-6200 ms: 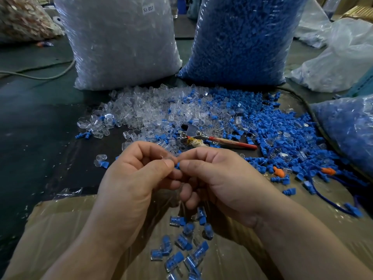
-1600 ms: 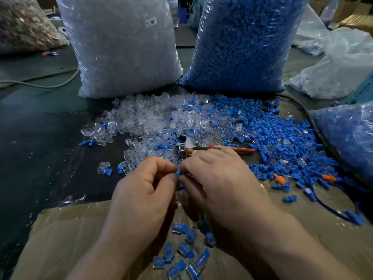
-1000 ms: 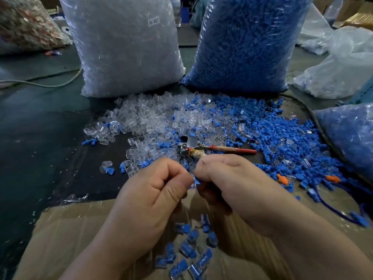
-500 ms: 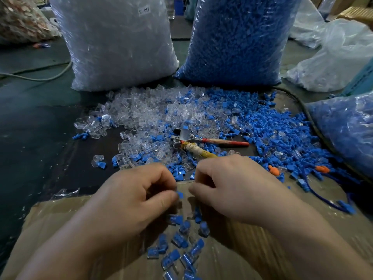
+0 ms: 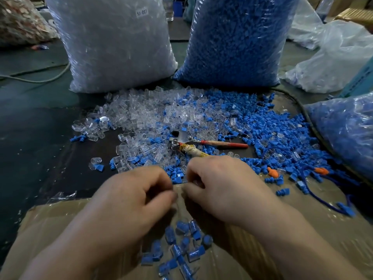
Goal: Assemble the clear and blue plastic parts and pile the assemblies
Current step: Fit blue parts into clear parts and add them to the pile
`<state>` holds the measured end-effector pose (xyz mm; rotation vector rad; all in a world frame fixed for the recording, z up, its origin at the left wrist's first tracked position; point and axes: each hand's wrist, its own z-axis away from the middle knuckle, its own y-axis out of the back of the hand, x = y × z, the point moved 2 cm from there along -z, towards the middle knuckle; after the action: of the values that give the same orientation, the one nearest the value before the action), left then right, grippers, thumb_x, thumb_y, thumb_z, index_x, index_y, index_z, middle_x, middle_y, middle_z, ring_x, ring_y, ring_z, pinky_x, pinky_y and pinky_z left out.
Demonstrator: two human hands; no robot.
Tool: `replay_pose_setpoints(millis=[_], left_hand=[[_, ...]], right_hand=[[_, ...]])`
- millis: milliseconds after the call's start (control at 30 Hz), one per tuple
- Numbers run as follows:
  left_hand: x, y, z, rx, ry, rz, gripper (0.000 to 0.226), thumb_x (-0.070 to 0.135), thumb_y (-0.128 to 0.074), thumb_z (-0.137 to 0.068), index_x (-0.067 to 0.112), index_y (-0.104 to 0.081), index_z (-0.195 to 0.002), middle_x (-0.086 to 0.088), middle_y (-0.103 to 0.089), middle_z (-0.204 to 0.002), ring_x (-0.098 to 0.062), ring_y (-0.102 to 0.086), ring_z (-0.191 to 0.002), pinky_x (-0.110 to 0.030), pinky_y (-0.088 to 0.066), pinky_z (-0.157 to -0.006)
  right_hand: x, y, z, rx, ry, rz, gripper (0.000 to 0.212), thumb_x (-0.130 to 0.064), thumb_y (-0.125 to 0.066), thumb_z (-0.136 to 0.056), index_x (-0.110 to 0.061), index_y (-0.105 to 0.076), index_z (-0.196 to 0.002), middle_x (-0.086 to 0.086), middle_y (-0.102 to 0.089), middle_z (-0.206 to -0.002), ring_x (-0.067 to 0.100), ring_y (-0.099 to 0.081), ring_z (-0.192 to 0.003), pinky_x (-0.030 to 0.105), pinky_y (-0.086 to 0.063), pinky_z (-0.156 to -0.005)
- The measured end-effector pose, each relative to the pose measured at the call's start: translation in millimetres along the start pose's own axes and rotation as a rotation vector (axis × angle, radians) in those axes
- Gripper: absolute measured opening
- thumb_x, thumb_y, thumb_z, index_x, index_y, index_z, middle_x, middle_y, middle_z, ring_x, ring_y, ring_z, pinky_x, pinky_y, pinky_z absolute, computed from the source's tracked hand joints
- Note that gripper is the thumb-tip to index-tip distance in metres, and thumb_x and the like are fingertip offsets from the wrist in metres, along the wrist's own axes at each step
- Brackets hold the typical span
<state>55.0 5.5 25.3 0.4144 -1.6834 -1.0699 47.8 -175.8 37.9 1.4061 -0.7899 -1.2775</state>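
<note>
My left hand [image 5: 137,199] and my right hand [image 5: 222,188] hover side by side, fingers curled, with the thumb tips almost touching. Whatever they pinch is hidden and blurred. Right under them, a small pile of finished clear-and-blue assemblies [image 5: 181,245] lies on the brown cardboard sheet [image 5: 323,229]. Beyond my hands, loose clear parts [image 5: 145,116] are heaped on the left. They mix into a spread of loose blue parts [image 5: 272,134] on the right.
A red-handled tool [image 5: 222,144] lies among the parts just past my right hand. A big bag of clear parts [image 5: 113,43] and a big bag of blue parts [image 5: 236,41] stand behind. Another blue-filled bag [image 5: 347,134] sits at the right edge. A few orange pieces [image 5: 272,172] lie nearby.
Both hands have come down and toward me, from above the loose parts to just over the assemblies pile. The blue bit seen between the thumbs no longer shows.
</note>
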Motion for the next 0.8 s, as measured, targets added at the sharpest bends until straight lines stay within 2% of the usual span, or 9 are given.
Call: replay_pose_setpoints(millis=[100, 200, 267, 333, 433, 600, 667, 733, 800], left_hand=[[-9, -2, -6, 0.205, 0.149, -0.109, 0.031, 0.064, -0.058, -0.075, 0.05, -0.056, -0.103, 0.02, -0.062, -0.081, 0.002, -0.059, -0.073, -0.023, -0.046, -0.06], [-8, -10, -11, 0.142, 0.199, -0.304, 0.059, 0.065, -0.057, -0.083, 0.049, -0.042, -0.139, 0.026, -0.048, -0.108, 0.003, -0.048, -0.086, -0.024, -0.047, -0.074], [-6, -11, -14, 0.135, 0.204, -0.355, 0.062, 0.063, -0.054, -0.087, 0.048, -0.037, -0.145, 0.023, -0.046, -0.116, 0.0, -0.043, -0.093, -0.023, -0.042, -0.075], [-5, -11, -15, 0.128, 0.186, -0.331, 0.056, 0.057, -0.057, -0.089, 0.048, -0.042, -0.143, 0.024, -0.046, -0.11, -0.001, -0.048, -0.092, -0.023, -0.044, -0.077], [-1, -11, -15, 0.113, 0.153, -0.269, 0.044, 0.045, -0.062, -0.091, 0.046, -0.054, -0.133, 0.024, -0.049, -0.104, -0.002, -0.052, -0.093, -0.027, -0.05, -0.083], [0, -12, -15, 0.186, 0.142, -0.21, 0.033, 0.036, -0.066, -0.089, 0.041, -0.06, -0.121, 0.023, -0.051, -0.097, -0.003, -0.054, -0.089, -0.031, -0.052, -0.081], [0, -13, -14, 0.195, 0.139, -0.186, 0.04, 0.033, -0.07, -0.087, 0.04, -0.059, -0.125, 0.024, -0.049, -0.097, -0.002, -0.054, -0.09, -0.026, -0.05, -0.081], [0, -14, -15, 0.18, 0.104, -0.186, 0.038, 0.03, -0.073, -0.086, 0.038, -0.061, -0.121, 0.024, -0.051, -0.1, -0.001, -0.053, -0.091, -0.017, -0.043, -0.077], [0, -15, -16, 0.175, 0.088, -0.183, 0.033, 0.029, -0.074, -0.086, 0.038, -0.063, -0.116, 0.023, -0.053, -0.101, 0.0, -0.053, -0.089, -0.011, -0.036, -0.072]], right_hand=[[-3, -13, -11, 0.08, 0.034, 0.084, 0.029, -0.057, -0.048, -0.092, -0.032, -0.054, -0.105, -0.006, -0.05, -0.096, 0.023, -0.058, -0.086, 0.037, -0.044, -0.064], [-3, -19, -20, 0.124, 0.046, 0.124, 0.03, -0.054, -0.045, -0.095, -0.032, -0.056, -0.112, -0.006, -0.038, -0.089, 0.025, -0.058, -0.083, 0.035, -0.034, -0.059], [-3, -19, -22, 0.147, 0.05, 0.135, 0.022, -0.045, -0.047, -0.097, -0.031, -0.058, -0.11, -0.006, -0.035, -0.086, 0.025, -0.056, -0.078, 0.033, -0.028, -0.055], [-3, -19, -22, 0.157, 0.046, 0.141, 0.013, -0.035, -0.049, -0.098, -0.03, -0.059, -0.105, -0.006, -0.034, -0.083, 0.023, -0.046, -0.069, 0.033, -0.02, -0.049], [-2, -18, -20, 0.155, 0.039, 0.132, 0.009, -0.032, -0.05, -0.097, -0.028, -0.057, -0.101, -0.006, -0.035, -0.083, 0.019, -0.037, -0.066, 0.032, -0.018, -0.047], [-3, -18, -16, 0.137, 0.054, 0.109, 0.027, -0.051, -0.044, -0.095, -0.027, -0.056, -0.099, -0.004, -0.035, -0.085, 0.021, -0.04, -0.07, 0.034, -0.029, -0.056], [-5, -17, -16, 0.124, 0.048, 0.124, 0.027, -0.051, -0.046, -0.095, -0.027, -0.058, -0.096, -0.004, -0.033, -0.082, 0.022, -0.045, -0.073, 0.033, -0.028, -0.054], [-7, -18, -17, 0.11, 0.035, 0.147, 0.015, -0.04, -0.05, -0.096, -0.028, -0.055, -0.088, -0.006, -0.029, -0.076, 0.023, -0.054, -0.079, 0.031, -0.022, -0.049], [-8, -18, -17, 0.117, 0.026, 0.148, 0.012, -0.03, -0.054, -0.096, -0.029, -0.048, -0.085, -0.007, -0.027, -0.074, 0.021, -0.053, -0.078, 0.032, -0.022, -0.048]])
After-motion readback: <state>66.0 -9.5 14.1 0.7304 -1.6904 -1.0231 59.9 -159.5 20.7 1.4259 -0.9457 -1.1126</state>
